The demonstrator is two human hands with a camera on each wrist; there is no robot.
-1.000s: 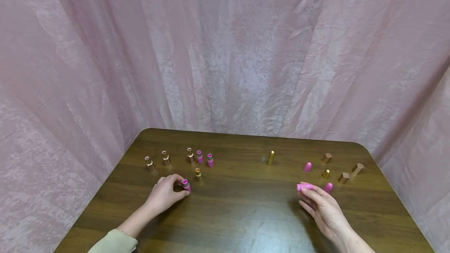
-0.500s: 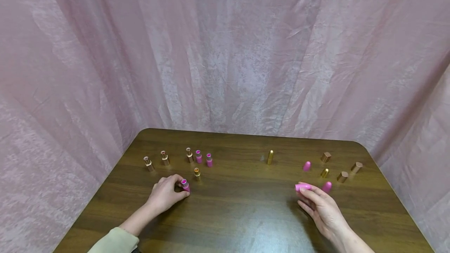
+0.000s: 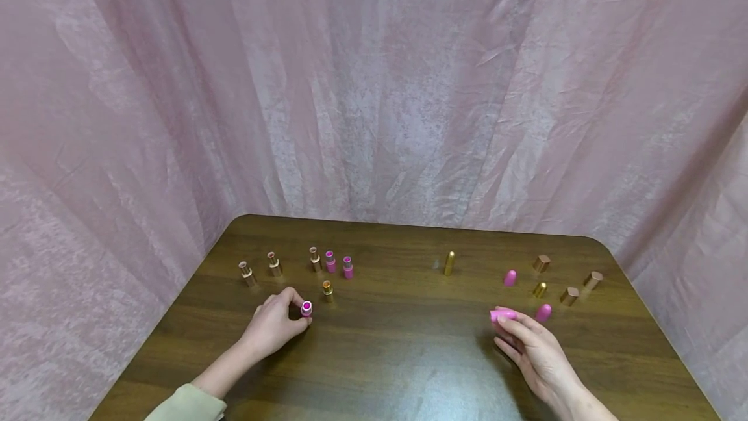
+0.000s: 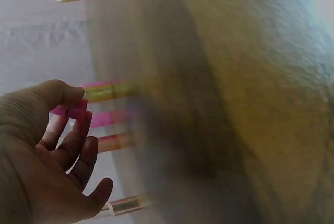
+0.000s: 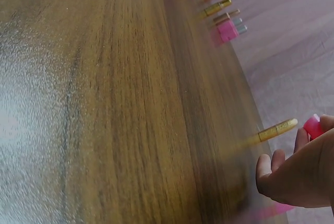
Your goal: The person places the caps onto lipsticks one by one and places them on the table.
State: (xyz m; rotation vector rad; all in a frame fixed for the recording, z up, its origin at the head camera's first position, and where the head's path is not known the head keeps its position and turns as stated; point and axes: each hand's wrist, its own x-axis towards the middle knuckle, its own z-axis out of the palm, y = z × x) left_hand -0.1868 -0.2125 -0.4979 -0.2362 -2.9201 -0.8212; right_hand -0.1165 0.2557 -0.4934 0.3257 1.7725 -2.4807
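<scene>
Pink curtain [image 3: 397,83] all along the back here, velvety, hanging in loose folds and coming round both sides; in front, the brown wood-grain table [image 3: 403,323], far corners rounded, pale glare [image 3: 435,398] shining off its near part.

Brown table [image 3: 397,336]. Left-edge side: three copper tubes [image 3: 275,266], two pink tubes [image 3: 348,271], short gold tube [image 3: 328,291]. Near far edge: tall gold tube [image 3: 449,263]. Right-edge side: three copper caps [image 3: 569,296], two pink caps [image 3: 511,278], gold cap [image 3: 540,289].
</scene>
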